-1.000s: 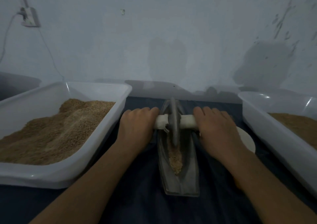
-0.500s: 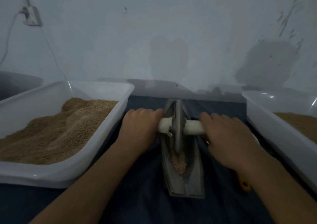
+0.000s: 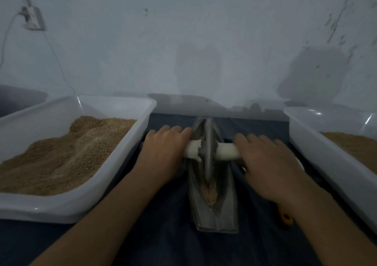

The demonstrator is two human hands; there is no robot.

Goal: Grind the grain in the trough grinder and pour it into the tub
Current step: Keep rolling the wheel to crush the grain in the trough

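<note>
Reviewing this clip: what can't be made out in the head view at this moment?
- Handle ends: covered by the left hand and right hand; finger curl underneath unseen.
- Right tub: cut off by the frame's right edge.
- Left tub: near left corner cut off by the left edge.
- Orange object: mostly hidden by the right forearm; unidentifiable.
- Grain fineness: too dim and blurred.
</note>
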